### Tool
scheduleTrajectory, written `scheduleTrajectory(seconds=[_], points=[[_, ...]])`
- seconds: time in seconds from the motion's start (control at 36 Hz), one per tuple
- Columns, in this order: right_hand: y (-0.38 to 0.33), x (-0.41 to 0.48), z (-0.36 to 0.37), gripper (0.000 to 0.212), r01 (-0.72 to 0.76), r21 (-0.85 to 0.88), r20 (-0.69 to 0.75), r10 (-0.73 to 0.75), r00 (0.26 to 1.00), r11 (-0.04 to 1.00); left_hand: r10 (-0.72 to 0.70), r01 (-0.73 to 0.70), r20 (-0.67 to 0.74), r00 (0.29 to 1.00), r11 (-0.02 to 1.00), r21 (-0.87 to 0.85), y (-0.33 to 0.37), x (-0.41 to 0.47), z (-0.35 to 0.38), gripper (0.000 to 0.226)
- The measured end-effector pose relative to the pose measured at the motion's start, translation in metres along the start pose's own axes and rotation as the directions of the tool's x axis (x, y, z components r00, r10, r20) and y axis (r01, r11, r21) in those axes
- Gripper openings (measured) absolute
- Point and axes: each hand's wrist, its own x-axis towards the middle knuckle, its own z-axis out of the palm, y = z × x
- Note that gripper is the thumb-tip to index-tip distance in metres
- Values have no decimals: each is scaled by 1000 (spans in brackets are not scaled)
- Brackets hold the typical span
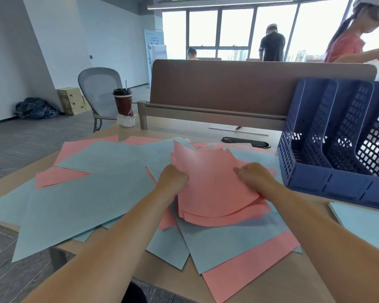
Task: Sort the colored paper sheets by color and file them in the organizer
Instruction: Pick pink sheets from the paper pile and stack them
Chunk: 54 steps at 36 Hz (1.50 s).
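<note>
Pink paper fills the middle of the view. A small stack of pink sheets [212, 186] is held between both hands, its far edge lifted and bowed upward while its near edge fans out just above the loose paper below. The left hand [173, 178] curls its fingers round the stack's left edge, and the right hand [255, 176] grips the right edge in the same way.

Under and around them, blue sheets [85, 193] and loose pink sheets [249, 265] overlap across the counter [282, 281], some hanging over its near edge. The dark blue organizer [315, 184] stands at the right, near the right hand but apart from it, its perforated dividers upright. A pale blue pile [370, 221] lies just in front of it. A lidded cup [123, 101] with a straw stands at the counter's far left corner.
</note>
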Motion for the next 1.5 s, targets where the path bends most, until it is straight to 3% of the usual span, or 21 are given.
scheduleTrajectory(seconds=[0.06,0.11,0.17,0.25,0.36,0.64,0.69,0.75,0.86,0.94,1.03,1.19,1.33,1.42,1.5], points=[[4,0,2,30,36,-113,-6,-36,999,993,6,-6,-3,1000,999,38,0,1,0,4],[6,-3,3,30,47,-223,-34,-56,998,974,15,-14,-12,1000,995,101,0,0,-1,18],[6,-5,4,43,51,-290,-5,-55,998,956,24,-19,-41,999,991,132,-1,0,0,27],[5,-8,8,64,50,-347,82,-22,996,936,6,7,-103,995,991,132,-1,-2,0,22],[7,-10,14,73,72,-360,100,-39,994,930,6,8,-101,995,991,137,-1,-5,1,22],[4,-16,16,73,56,-287,88,-32,996,956,-95,92,-88,992,995,-37,10,-7,-1,22],[4,-15,16,72,48,-277,71,-29,997,960,-105,102,-77,992,994,-36,12,-8,0,10],[2,-15,15,70,45,-270,44,-34,998,962,-124,123,-50,991,992,-11,12,-7,4,33],[2,-12,8,58,32,-291,-65,-53,996,956,-98,94,-82,992,994,-54,10,-7,6,37],[7,-4,2,41,5,-269,-114,-37,993,963,-87,76,-139,986,994,-80,12,-6,-1,20],[10,6,-1,17,-25,-273,-133,-12,991,962,-74,54,-182,981,992,-111,9,1,-3,21],[7,25,-2,42,-105,-316,-139,63,988,943,-62,37,-164,985,988,-150,7,10,4,21],[6,43,-2,30,-164,-496,-147,103,984,853,-44,28,-131,990,991,-128,5,13,7,16],[3,48,-2,16,-161,-487,-118,117,986,858,-64,49,-118,991,991,-123,2,16,8,28],[0,51,-1,18,-138,-421,-81,114,990,897,-82,66,-112,990,987,-144,0,16,7,33]])
